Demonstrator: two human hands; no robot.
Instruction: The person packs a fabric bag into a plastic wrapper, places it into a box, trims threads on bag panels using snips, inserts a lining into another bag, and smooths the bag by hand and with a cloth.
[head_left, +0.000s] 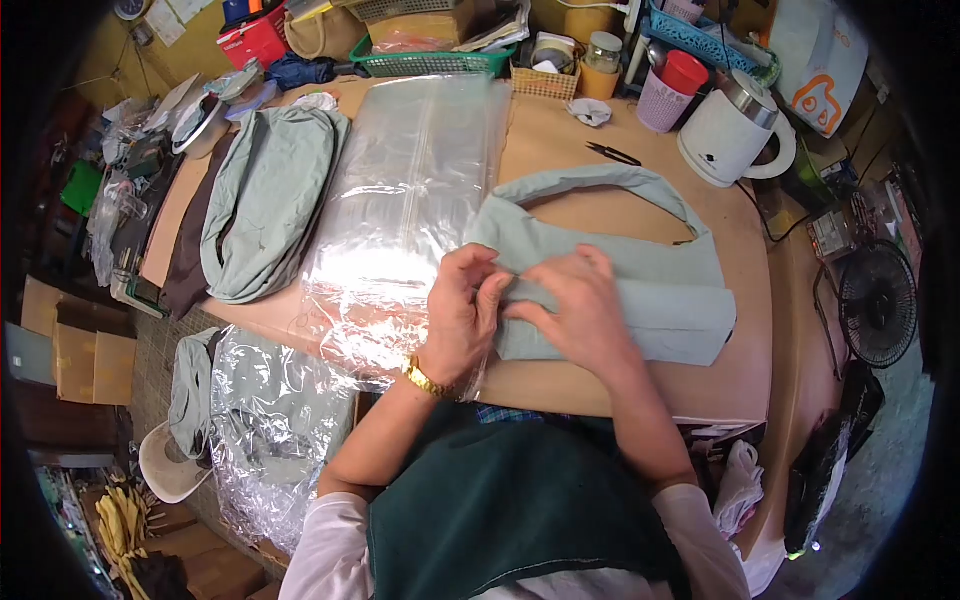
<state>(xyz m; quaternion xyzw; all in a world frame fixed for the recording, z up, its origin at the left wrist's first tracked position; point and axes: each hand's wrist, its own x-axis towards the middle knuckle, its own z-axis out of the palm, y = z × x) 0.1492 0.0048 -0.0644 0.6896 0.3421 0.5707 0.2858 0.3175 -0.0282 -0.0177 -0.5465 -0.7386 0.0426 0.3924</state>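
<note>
A pale green cloth bag [660, 285] lies folded on the wooden table [640, 385], its strap looping toward the back. My left hand [460, 315], with a gold watch at the wrist, pinches the bag's left edge. My right hand [580, 310] presses flat on the folded cloth just beside it. Left of my hands lies a stack of clear plastic sleeves [400, 210], which my left hand partly rests on.
A pile of green cloth bags [265, 200] lies left of the plastic. Small black snips [612, 153] lie behind the bag. A white kettle [730, 130], pink cup [668, 90], baskets and jars crowd the back. More plastic-wrapped bags [265, 420] sit below the table's left edge.
</note>
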